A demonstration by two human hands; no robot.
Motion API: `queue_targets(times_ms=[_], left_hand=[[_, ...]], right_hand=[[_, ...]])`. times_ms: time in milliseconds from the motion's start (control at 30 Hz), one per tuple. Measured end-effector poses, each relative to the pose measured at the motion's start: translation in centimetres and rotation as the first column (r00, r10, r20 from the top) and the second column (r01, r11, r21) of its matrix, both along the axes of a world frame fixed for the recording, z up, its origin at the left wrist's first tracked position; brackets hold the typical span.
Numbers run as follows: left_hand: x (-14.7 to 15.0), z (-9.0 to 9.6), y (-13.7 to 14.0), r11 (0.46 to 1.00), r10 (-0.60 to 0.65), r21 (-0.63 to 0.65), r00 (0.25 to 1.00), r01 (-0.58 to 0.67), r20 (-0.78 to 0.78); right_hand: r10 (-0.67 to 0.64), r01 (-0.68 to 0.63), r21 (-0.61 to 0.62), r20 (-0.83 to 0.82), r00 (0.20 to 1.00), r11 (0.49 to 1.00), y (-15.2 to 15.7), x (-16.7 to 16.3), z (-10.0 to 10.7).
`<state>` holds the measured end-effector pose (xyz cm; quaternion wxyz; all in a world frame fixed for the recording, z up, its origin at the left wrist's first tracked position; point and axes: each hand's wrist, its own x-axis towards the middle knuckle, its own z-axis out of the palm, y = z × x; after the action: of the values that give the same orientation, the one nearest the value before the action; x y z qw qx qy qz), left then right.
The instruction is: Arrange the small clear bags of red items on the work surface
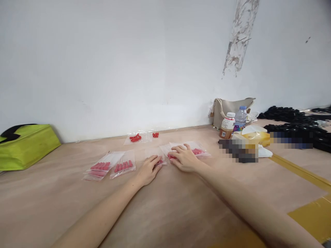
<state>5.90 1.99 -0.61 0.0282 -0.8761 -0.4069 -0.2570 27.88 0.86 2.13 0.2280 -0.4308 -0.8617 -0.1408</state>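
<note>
My left hand [149,169] lies palm down with its fingers stretched over a small clear bag [162,161] of red pieces. To its right, my right hand [184,158] spreads its fingers on a group of clear bags [200,151] that also hold red pieces; the hand covers part of them. Left of my left hand rests a flat zip bag [123,166] with several red sticks in a row. It overlaps a stack of similar bags [100,166]. Farther back, near the wall, are a bag of loose red pieces [135,138] and a smaller red cluster [155,135].
A lime-green bag [28,146] stands at the far left. Back right are a beige handbag [218,110], a brown drink bottle [227,127], a blue-capped bottle [241,117] and a yellow tissue pack [262,138]. Black items [305,129] pile up at the far right. Yellow tape [314,215] crosses the brown covering.
</note>
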Motion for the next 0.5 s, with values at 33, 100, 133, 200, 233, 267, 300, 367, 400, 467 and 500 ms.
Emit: queue_targets(times_ms=[33, 100, 133, 200, 233, 267, 300, 367, 400, 467, 500], left_hand=[[-0.4, 0.1, -0.3, 1.000, 0.006, 0.006, 1.000, -0.006, 0.016], [-1.4, 0.4, -1.1, 1.000, 0.019, 0.023, 0.999, -0.019, 0.032], [-2.0, 0.5, -1.4, 0.999, 0.019, 0.034, 0.999, -0.020, 0.029], [-3.3, 0.7, -1.9, 0.998, 0.010, 0.057, 1.000, -0.010, 0.008], [-4.0, 0.7, -2.1, 0.997, 0.002, 0.074, 1.000, -0.002, -0.004], [-4.7, 0.7, -2.1, 0.996, -0.006, 0.093, 1.000, 0.008, -0.018], [-5.3, 0.7, -2.1, 0.994, -0.015, 0.111, 0.999, 0.018, -0.034], [-6.1, 0.5, -2.0, 0.990, -0.033, 0.138, 0.998, 0.040, -0.057], [-6.3, 0.5, -1.8, 0.987, -0.049, 0.147, 0.997, 0.058, -0.064], [-6.3, 0.4, -1.6, 0.983, -0.083, 0.160, 0.994, 0.093, -0.070], [-6.2, 0.4, -1.5, 0.981, -0.094, 0.165, 0.993, 0.105, -0.074]], right_hand=[[-0.010, 0.010, -0.018, 0.044, 0.999, 1.000, 0.4, -0.6, -0.2], [-0.032, 0.036, -0.040, 0.111, 0.993, 0.999, 1.0, -1.3, -0.6], [-0.043, 0.048, -0.038, 0.124, 0.991, 0.998, 1.2, -1.6, -0.7], [-0.051, 0.053, -0.019, 0.107, 0.993, 0.998, 1.2, -1.8, -0.8], [-0.034, 0.035, -0.009, 0.086, 0.996, 0.999, 1.0, -1.9, -0.8], [0.000, 0.000, -0.001, 0.063, 0.998, 1.000, 0.8, -2.0, -0.7], [0.046, -0.046, 0.005, 0.044, 0.998, 0.999, 0.6, -2.0, -0.6], [0.140, -0.140, 0.014, 0.020, 0.990, 0.990, 0.2, -2.2, -0.6], [0.168, -0.169, 0.022, 0.016, 0.986, 0.985, 0.2, -2.3, -0.7], [0.181, -0.183, 0.062, 0.030, 0.983, 0.981, 0.3, -2.6, -1.1], [0.176, -0.180, 0.093, 0.050, 0.983, 0.979, 0.4, -2.7, -1.3]])
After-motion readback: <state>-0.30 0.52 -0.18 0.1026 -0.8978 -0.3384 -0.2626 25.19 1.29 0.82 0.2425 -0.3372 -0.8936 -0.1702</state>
